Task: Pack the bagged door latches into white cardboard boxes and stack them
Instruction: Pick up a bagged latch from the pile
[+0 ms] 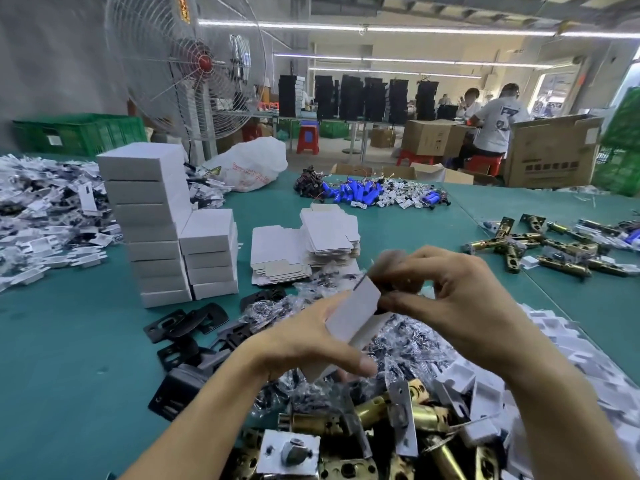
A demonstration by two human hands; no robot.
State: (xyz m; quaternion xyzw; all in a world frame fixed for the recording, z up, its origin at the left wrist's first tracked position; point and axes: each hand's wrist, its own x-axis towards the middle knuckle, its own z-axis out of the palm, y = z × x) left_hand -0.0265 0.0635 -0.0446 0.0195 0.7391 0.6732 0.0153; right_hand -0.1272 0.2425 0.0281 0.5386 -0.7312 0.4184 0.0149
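Over a green table [86,341], left hand [304,344] and right hand [450,299] grip a white box [353,313].

Blur all over the fingertips of the right hand [460,306] at the open end of the white box [353,317], and the dark thing tucked under them is mostly covered, so there's no telling what it is or whether it's gripped. The left hand [304,344] shows only its thumb and palm side, its fingers gone behind the box. The brass latches [374,410] run off the bottom edge, the heap of white parts [41,216] is cut by the left edge, the fan [194,64] loses its top, and the red print on the plastic bag [249,164] is too small to read.
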